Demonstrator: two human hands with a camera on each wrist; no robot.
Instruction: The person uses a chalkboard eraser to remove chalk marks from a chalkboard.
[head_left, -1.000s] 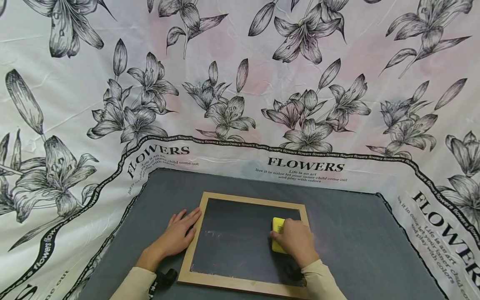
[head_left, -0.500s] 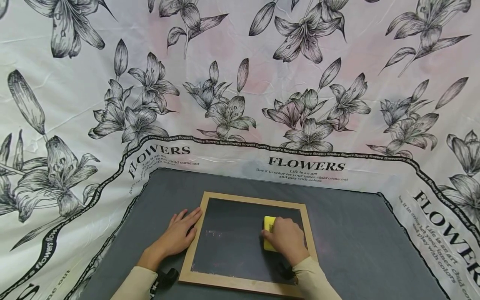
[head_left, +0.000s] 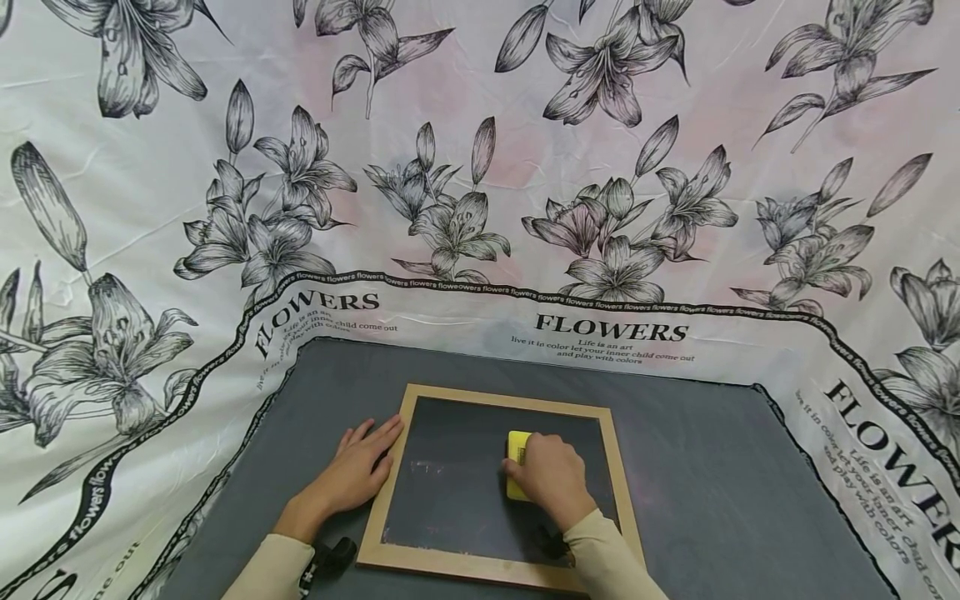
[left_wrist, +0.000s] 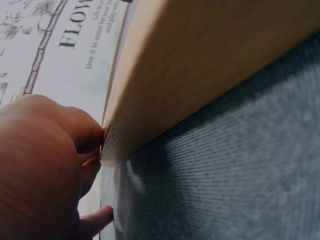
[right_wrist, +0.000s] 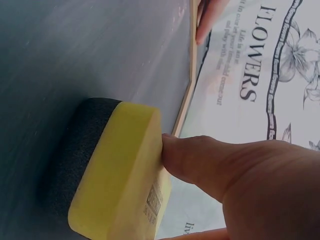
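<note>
A small chalkboard [head_left: 457,433] with a wooden frame [head_left: 397,467] lies flat on the grey table. On its dark surface, right of the middle, is a yellow chalkboard eraser [head_left: 515,442] with a dark felt underside. My right hand [head_left: 555,475] grips that eraser; in the right wrist view the thumb [right_wrist: 187,155] presses its printed yellow top, and the other fingers are mostly hidden. My left hand [head_left: 348,475] rests at the frame's left side with its fingers fairly straight, the fingertips touching the frame edge in the left wrist view.
Faint chalk marks [head_left: 427,468] show on the board's left part. Grey cloth [head_left: 720,483] covers the table around the board. A white flower-printed sheet [head_left: 450,192] rises behind and at both sides. A dark wrist device [head_left: 333,557] sits below the left hand.
My right hand has slid the eraser leftward across the chalkboard, from near the right frame edge toward the middle. The left hand and the board have stayed in place.
</note>
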